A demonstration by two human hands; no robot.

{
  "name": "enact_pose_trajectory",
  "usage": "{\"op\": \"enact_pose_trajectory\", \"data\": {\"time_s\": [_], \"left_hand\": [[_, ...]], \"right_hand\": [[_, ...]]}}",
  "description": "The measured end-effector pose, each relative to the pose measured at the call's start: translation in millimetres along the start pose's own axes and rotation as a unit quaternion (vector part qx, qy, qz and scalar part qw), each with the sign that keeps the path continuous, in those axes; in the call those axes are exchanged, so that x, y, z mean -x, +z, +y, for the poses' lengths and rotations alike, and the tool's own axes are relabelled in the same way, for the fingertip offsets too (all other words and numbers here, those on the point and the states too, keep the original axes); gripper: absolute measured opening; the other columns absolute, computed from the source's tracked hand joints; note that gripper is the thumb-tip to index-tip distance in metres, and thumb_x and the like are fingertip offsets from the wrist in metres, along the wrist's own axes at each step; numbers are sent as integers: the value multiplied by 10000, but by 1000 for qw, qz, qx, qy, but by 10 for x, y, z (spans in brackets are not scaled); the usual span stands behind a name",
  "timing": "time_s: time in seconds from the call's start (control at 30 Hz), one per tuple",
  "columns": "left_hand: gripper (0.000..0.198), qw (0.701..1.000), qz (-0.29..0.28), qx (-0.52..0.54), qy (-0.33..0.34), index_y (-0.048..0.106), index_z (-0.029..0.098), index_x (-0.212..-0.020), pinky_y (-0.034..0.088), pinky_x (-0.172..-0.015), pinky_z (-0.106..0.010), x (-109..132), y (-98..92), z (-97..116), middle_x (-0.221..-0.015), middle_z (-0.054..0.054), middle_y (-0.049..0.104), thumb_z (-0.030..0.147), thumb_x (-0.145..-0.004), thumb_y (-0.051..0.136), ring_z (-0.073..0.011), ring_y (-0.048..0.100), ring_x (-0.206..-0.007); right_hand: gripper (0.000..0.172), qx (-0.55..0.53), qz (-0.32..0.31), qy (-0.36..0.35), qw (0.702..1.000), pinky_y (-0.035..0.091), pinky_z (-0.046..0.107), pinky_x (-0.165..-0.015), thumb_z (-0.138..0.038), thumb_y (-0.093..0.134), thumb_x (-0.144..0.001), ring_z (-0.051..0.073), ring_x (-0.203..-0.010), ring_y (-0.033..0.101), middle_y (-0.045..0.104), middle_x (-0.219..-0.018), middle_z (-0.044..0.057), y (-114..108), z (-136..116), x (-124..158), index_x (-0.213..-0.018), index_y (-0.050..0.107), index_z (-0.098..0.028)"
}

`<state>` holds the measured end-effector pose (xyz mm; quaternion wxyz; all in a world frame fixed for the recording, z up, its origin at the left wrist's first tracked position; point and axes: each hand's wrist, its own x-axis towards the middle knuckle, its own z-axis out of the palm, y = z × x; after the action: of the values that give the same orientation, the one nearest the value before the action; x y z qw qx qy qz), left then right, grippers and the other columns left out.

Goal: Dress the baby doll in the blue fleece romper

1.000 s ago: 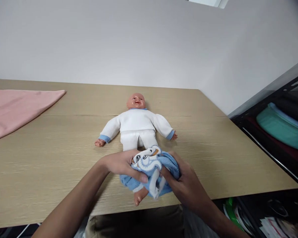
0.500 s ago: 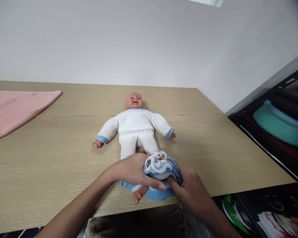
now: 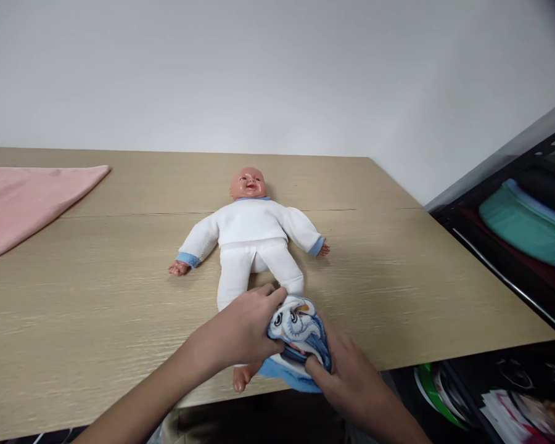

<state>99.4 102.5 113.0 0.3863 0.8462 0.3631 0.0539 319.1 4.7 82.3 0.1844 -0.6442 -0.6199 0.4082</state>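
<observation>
A baby doll (image 3: 250, 233) in white clothes with blue cuffs lies on its back on the wooden table (image 3: 97, 290), head away from me. A bunched blue garment (image 3: 296, 336) with a white cartoon patch sits over its lower legs near the front edge. My left hand (image 3: 243, 330) is closed on the garment's left side, over the doll's leg. My right hand (image 3: 340, 370) pinches the garment's right side. One bare doll foot (image 3: 240, 377) pokes out below my left hand.
A pink cloth (image 3: 23, 200) lies at the table's far left. To the right stands a dark shelf (image 3: 513, 246) holding a teal item (image 3: 527, 228). Papers and a green object lie on the floor at the lower right. A white wall runs behind the table.
The blue garment has slid down the doll's legs toward me, uncovering more of the white trousers. Both hands moved with it toward the table's front edge.
</observation>
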Motion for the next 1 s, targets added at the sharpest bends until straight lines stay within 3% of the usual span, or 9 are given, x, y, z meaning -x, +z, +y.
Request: {"op": "enact_pose_trajectory", "data": {"time_s": [0.13, 0.23, 0.3, 0.4, 0.47, 0.57, 0.73, 0.9, 1.0], "left_hand": [[445, 992, -1, 123, -6, 556, 219, -1120, 501, -807, -364, -28, -43, -91, -1118, -52, 643, 185, -743, 790, -266, 648, -997], [451, 975, -11, 222, 10, 539, 224, -1134, 505, -792, -328, -41, -83, -157, -1088, -23, 646, 214, -775, 812, -231, 639, -978], [447, 961, -19, 275, 18, 528, 221, -1147, 505, -770, -309, -40, -107, -187, -1066, -11, 643, 238, -800, 810, -206, 634, -940], [488, 951, -12, 306, 35, 543, 211, -1216, 522, -815, -307, -27, -143, -205, -1126, -27, 657, 278, -823, 824, -209, 646, -985], [452, 954, -2, 295, 51, 587, 205, -1222, 523, -857, -310, -15, -171, -214, -1140, -30, 665, 276, -839, 818, -217, 643, -1020], [293, 962, -4, 268, 56, 653, 194, -1112, 492, -805, -285, -5, -208, -257, -1016, 2, 659, 267, -864, 791, -193, 606, -932], [158, 960, -53, 264, 79, 676, 175, -943, 461, -777, -268, -42, -228, -353, -926, 16, 619, 285, -885, 774, -174, 549, -878], [381, 967, -12, 249, 45, 698, 213, -1138, 488, -868, -307, 20, -254, -278, -1062, -6, 697, 447, -877, 847, -229, 615, -994], [577, 979, 71, 190, -3, 648, 256, -1287, 505, -941, -343, 219, -240, -192, -1238, -41, 692, 520, -835, 892, -281, 635, -1128]], "right_hand": [[492, -88, 74, 24, 993, 554, 481, -1053, -285, 648, -829, 345, -1262, 683, 732, -1344, 125, 206, 112, -18, -1316, 612, -230], [431, -167, 108, 0, 980, 610, 402, -907, -338, 696, -879, 288, -1068, 751, 777, -1167, 82, 301, 148, -64, -1280, 572, -242], [379, -169, 155, -46, 972, 610, 367, -842, -327, 708, -896, 258, -969, 754, 769, -1073, 57, 319, 163, -109, -1238, 568, -247], [331, -130, 231, -145, 953, 595, 362, -920, -244, 700, -891, 260, -1110, 719, 709, -1232, 85, 289, 197, -178, -1207, 599, -254], [380, -128, 242, -191, 943, 586, 358, -968, -198, 687, -896, 255, -1180, 699, 674, -1313, 86, 246, 239, -216, -1257, 593, -270], [424, -137, 204, -206, 947, 593, 327, -886, -184, 702, -912, 228, -1042, 736, 730, -1178, 49, 152, 326, -274, -1307, 588, -286], [140, -170, 49, -195, 965, 558, 328, -750, -299, 753, -925, 214, -811, 691, 739, -903, 12, -78, 443, -479, -1041, 692, -249], [495, -282, -75, -145, 945, 527, 436, -1029, -495, 786, -911, 307, -1233, 650, 699, -1338, 70, -279, 387, -610, -1337, 631, -296], [413, -266, -94, -183, 942, 475, 417, -1063, -526, 715, -977, 285, -1232, 606, 647, -1288, 53, -340, 283, -590, -1309, 611, -305]]}}
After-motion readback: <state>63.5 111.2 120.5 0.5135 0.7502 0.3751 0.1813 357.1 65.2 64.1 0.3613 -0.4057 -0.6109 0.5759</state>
